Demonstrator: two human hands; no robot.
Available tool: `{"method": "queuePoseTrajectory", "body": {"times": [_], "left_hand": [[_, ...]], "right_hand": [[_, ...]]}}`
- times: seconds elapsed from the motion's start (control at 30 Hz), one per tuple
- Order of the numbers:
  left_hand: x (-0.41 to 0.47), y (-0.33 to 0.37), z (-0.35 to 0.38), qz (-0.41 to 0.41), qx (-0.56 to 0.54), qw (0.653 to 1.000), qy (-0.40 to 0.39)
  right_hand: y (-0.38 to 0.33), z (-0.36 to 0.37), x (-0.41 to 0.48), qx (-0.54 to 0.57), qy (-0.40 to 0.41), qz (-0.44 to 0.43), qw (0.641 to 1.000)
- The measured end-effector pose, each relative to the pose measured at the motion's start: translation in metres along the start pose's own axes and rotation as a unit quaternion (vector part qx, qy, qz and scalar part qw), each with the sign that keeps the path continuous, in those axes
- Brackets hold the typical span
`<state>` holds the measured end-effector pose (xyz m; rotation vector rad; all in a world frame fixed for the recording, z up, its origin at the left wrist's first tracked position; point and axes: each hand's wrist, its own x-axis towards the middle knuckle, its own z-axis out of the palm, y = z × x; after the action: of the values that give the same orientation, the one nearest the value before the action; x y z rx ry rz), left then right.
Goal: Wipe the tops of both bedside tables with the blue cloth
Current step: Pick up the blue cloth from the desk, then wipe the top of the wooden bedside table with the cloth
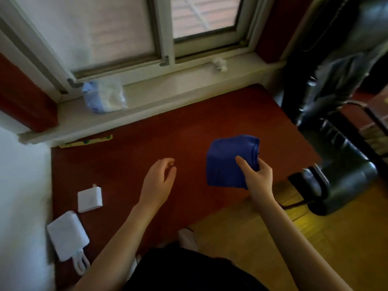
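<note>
A dark red bedside table top [147, 141] fills the middle of the head view, under a window sill. My right hand [257, 177] grips a folded blue cloth [226, 162] just above the table's right part, thumb on top of the cloth. My left hand [159, 177] hovers over the table's middle with its fingers loosely curled and nothing in it.
Two white chargers [89, 198] [67, 236] lie at the table's left front. A yellow strip [86, 141] lies along the back edge. A tissue pack [104, 97] sits on the white sill [189, 89]. A black chair [336, 143] stands to the right, over wooden floor [315, 238].
</note>
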<state>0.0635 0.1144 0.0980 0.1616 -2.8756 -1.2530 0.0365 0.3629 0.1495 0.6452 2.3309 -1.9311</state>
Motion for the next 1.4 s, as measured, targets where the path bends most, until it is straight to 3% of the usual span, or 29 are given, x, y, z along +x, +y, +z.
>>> {"method": "queuePoseTrajectory", "body": {"times": [0.13,0.27,0.4,0.57,0.77,0.93,1.1,1.4], "left_hand": [[-0.058,0.042,0.054,0.051,0.008,0.993,-0.106],[-0.109,0.058,0.112,0.073,0.082,0.961,-0.252],[-0.137,0.071,0.161,0.074,0.14,0.925,-0.345],[-0.141,0.119,0.218,0.097,0.133,0.895,-0.416],[-0.131,0.189,0.289,0.134,0.136,0.869,-0.456],[-0.111,0.239,0.361,0.122,0.148,0.865,-0.463],[-0.092,0.325,0.456,0.127,0.134,0.86,-0.476],[-0.095,0.533,0.623,0.217,0.081,0.833,-0.503]], "right_hand": [[0.044,-0.103,-0.082,0.085,0.1,0.025,0.991],[0.116,-0.188,-0.174,0.113,0.221,0.083,0.965],[0.193,-0.245,-0.26,0.143,0.349,0.17,0.91],[0.253,-0.29,-0.32,0.168,0.47,0.25,0.83],[0.261,-0.35,-0.281,0.185,0.502,0.227,0.814],[0.252,-0.426,-0.202,0.21,0.469,0.173,0.84],[0.26,-0.527,-0.14,0.196,0.446,0.184,0.853],[0.28,-0.736,-0.131,0.149,0.541,0.23,0.795]]}}
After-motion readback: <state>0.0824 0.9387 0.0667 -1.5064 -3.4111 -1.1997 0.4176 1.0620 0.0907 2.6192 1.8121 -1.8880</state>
